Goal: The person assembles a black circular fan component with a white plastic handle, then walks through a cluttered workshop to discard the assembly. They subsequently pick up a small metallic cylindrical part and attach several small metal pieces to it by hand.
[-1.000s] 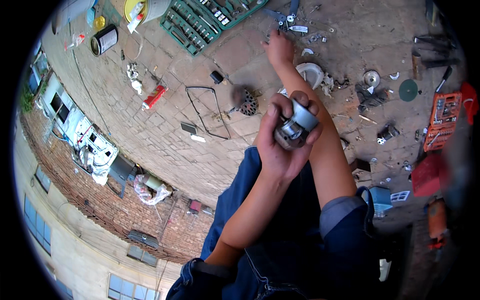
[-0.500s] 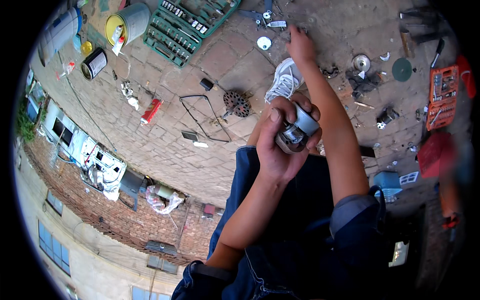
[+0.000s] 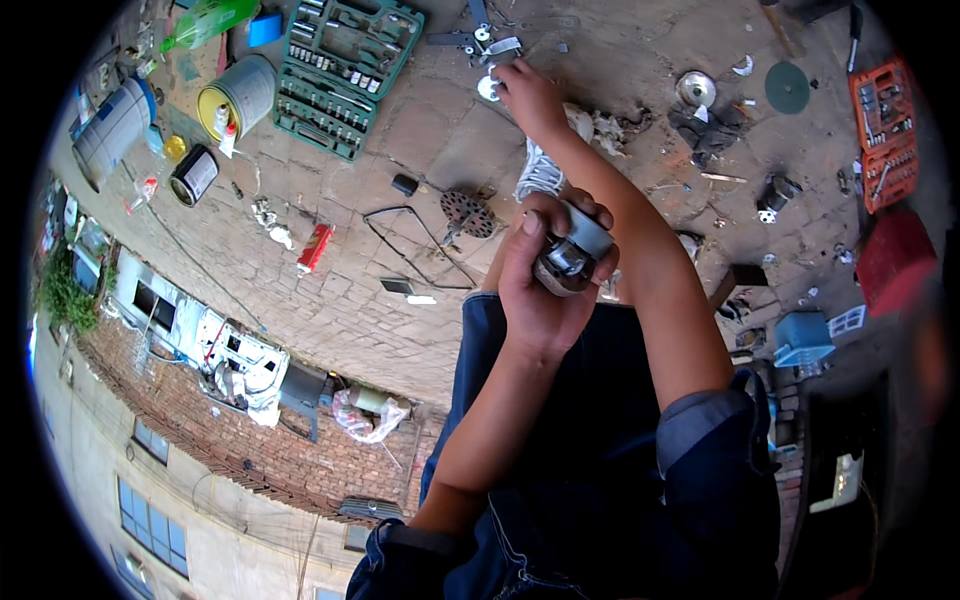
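Observation:
My left hand (image 3: 545, 270) is wrapped round a short cylindrical metal part (image 3: 583, 232), with a pale grey housing and a shiny, open-sided end. The fingers and palm cover much of it. Stretched out past it over the paving, my right hand (image 3: 532, 98) has its fingertips closed on the right edge of a small white disc (image 3: 487, 89). Beside those fingertips lies a pale, silvery narrow piece (image 3: 504, 46), near a dark metal tool (image 3: 452, 39). A white laced shoe (image 3: 540, 172) shows below my right forearm.
An open green socket set (image 3: 345, 75) lies at the upper left, near a yellow-rimmed bucket (image 3: 240, 95). A perforated round metal plate (image 3: 468, 212) and a bent rod frame (image 3: 410, 235) are on the paving. An orange tool case (image 3: 885, 130) and a blue box (image 3: 803, 338) stand at right.
My right hand has gone from beside the silvery narrow piece to the white disc, whose right part its fingers now cover. My left hand keeps hold of the metal part. The view has shifted.

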The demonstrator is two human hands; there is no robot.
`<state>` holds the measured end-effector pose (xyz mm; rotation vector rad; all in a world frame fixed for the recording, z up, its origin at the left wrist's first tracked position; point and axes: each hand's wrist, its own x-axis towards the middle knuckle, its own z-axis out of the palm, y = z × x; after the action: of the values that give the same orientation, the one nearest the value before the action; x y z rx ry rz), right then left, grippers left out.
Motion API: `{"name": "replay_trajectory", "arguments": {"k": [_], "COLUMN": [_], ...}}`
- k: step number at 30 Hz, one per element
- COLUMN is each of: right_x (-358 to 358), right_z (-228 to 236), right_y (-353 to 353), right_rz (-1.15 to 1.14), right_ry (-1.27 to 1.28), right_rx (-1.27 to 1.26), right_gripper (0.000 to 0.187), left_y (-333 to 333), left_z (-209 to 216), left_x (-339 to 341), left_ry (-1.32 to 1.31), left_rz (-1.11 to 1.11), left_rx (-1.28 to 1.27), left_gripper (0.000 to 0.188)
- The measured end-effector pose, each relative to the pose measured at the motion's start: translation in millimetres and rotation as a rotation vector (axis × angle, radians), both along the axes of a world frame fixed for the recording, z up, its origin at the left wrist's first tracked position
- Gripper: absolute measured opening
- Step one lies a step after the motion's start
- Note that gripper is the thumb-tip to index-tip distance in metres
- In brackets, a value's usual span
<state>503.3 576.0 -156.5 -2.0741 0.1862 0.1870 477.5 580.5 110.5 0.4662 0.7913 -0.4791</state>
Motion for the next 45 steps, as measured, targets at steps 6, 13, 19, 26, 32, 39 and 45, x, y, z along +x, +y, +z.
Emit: {"name": "replay_trajectory", "arguments": {"k": [6, 13, 19, 26, 32, 39, 45], "right_x": [-9, -11, -4, -36, -76, -65, -46], "right_z": [-18, -32, -11, 18, -4, -40, -16], "right_y": [35, 36, 15, -107, -221, -250, -246], "right_rz": [0.093, 0.113, -0.213, -0.523, -0.304, -0.101, -0.053], "right_ry": [0.268, 0.260, 0.215, 0.131, 0.319, 0.545, 0.647], "right_rx": [-0.209, -0.266, -0.020, -0.266, -0.549, -0.653, -0.649], "right_gripper": [0.021, 0.021, 0.028, 0.030, 0.032, 0.077, 0.070], "left_y": [4, 1, 0, -13, -22, -33, -40], "left_z": [0, 0, -2, 3, 2, -1, -3], "left_x": [4, 1, -3, -4, -11, -18, -26], "left_ry": [-0.025, -0.012, -0.005, 0.071, 0.080, 0.077, 0.078], "left_rz": [0.027, -0.018, -0.030, -0.015, -0.095, -0.181, -0.210], "left_rx": [-0.001, 0.039, 0.027, 0.058, 0.066, 0.112, 0.111], "left_gripper": [0.023, 0.025, 0.023, 0.025, 0.025, 0.026, 0.024]}}
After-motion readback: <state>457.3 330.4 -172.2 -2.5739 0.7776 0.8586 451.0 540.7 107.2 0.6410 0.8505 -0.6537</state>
